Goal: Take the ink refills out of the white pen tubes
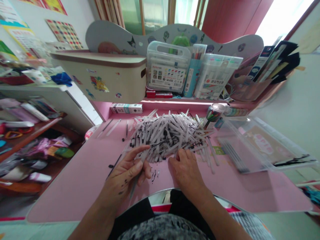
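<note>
A big heap of white pen barrels (172, 133) with black tips lies on the pink desk (75, 183). My left hand (127, 173) is at the heap's near left edge, fingers curled round one white pen barrel (137, 176) that points down toward me. My right hand (186, 170) rests palm down at the heap's near edge, its fingertips buried among the pens; what they grip, if anything, is hidden. Small black caps (154, 174) lie scattered between the two hands.
A clear plastic box (260, 146) with a few pens inside sits to the right. A cup of coloured pens (212, 116) stands behind the heap. Marker cases (167, 70) and a beige box (105, 76) line the back shelf. A cluttered shelf is at left.
</note>
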Tool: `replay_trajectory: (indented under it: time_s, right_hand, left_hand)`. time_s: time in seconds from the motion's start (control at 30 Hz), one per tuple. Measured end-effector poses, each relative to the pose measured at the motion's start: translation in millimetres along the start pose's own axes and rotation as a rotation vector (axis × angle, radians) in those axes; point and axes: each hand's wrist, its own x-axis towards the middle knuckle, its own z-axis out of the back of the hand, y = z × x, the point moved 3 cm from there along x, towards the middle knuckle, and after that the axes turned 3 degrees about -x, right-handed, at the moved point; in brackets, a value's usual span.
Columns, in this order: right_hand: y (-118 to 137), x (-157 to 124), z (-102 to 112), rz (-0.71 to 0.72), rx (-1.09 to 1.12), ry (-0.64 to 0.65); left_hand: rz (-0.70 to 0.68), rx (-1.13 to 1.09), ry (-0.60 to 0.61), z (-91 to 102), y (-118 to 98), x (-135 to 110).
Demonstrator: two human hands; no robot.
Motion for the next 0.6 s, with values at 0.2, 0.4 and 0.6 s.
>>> replay_trajectory:
  time_s: [0.2, 0.4, 0.6]
  right_hand:
    - [-1, 0, 0, 0.07, 0.004, -0.034]
    - [2, -2, 13, 0.092, 0.391, -0.025]
    - [0, -1, 27, -0.262, 1.386, 0.155]
  left_hand:
    - [0.019, 0.007, -0.001, -0.7, 1, 2]
    - [0.101, 0.032, 0.058, -0.4, 6, -2]
    - [0.196, 0.158, 0.151, -1.8, 9, -4]
